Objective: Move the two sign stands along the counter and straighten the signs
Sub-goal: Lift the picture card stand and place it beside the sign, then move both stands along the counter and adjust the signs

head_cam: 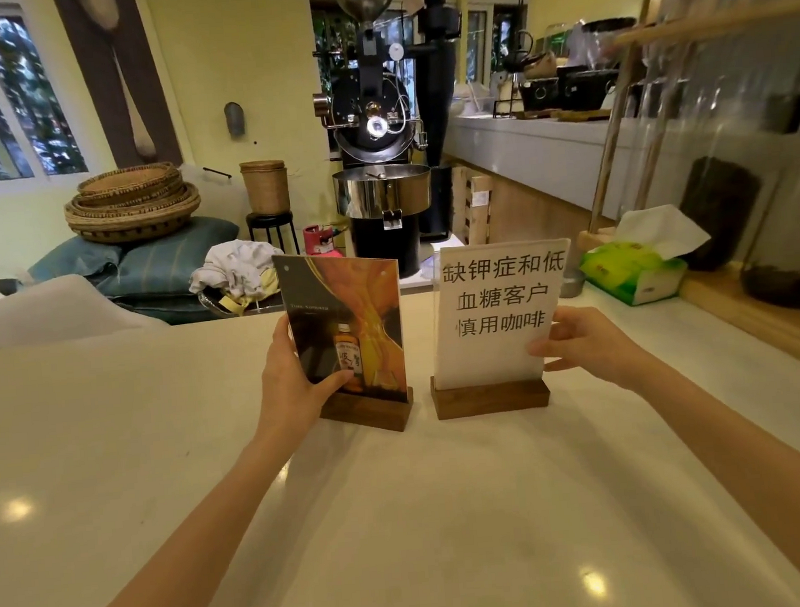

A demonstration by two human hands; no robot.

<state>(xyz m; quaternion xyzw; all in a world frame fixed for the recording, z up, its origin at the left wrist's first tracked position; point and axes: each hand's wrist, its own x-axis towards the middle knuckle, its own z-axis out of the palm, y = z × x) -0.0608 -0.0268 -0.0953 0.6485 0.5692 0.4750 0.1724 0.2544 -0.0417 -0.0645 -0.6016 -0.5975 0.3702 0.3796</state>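
Two sign stands sit side by side on the pale counter [405, 518], each an acrylic panel in a dark wooden base. The left sign stand [357, 335] carries an orange and black bottle picture and leans slightly; its base is turned a little. My left hand [294, 378] grips that panel's lower left edge, thumb across the front. The right sign stand [494, 310] holds a white sheet with black Chinese characters. My right hand [583, 341] holds its lower right edge, thumb on the front.
A green tissue pack [635, 270] and a small metal cup [571, 282] lie at the counter's far right, beside a wooden shelf frame [748, 319] with dark jars. A black coffee roaster [377, 128] stands beyond the counter's far edge. Baskets and cushions are at back left.
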